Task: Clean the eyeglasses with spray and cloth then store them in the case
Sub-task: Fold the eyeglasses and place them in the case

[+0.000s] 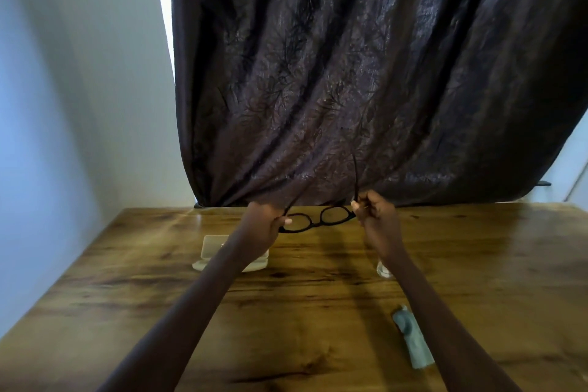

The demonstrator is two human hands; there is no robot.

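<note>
The person is holding the black eyeglasses (318,220) up over the desk (318,296), toward its far edge at 12 o'clock, with the temples opened out. The left grip (265,227) is pinching the frame's left end and the right grip (375,219) is clasping its right end. A clear case (213,250) is lying at 10 o'clock. A small clear bottle (383,270) is standing at 1 o'clock, and a teal cloth (413,344) is lying at 4 o'clock.

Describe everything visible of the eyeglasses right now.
The eyeglasses have a thin dark frame, plastic-looking, with two rounded rims and clear lenses. Both temples are unfolded, pointing up and away from the camera. They are held above the wooden table, the left hand gripping one end, the right hand the other.
</note>
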